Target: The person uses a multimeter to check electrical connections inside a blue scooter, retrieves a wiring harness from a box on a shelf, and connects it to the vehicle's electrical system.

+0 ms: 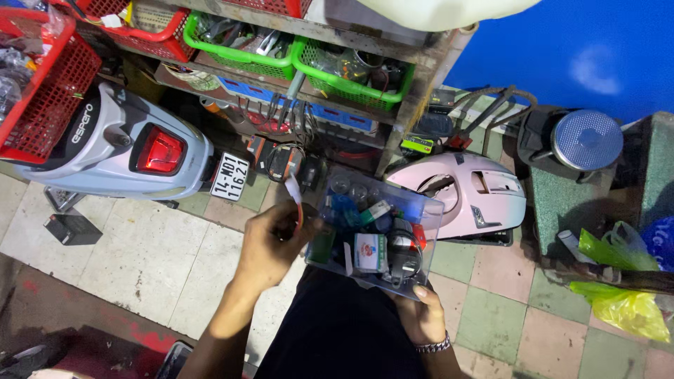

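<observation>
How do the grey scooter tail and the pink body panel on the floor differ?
The grey scooter tail carries a red tail light and a plate; the pink body panel has neither, only open cut-outs. The tail lies left of the clear plastic box, the panel right of it. Both rest on the tiled floor.

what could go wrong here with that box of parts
The clear box rests on the lap, steadied only by the right hand at one corner; it could tip and spill. The left hand holds a wire at the box's edge, which might snag other parts.
</observation>
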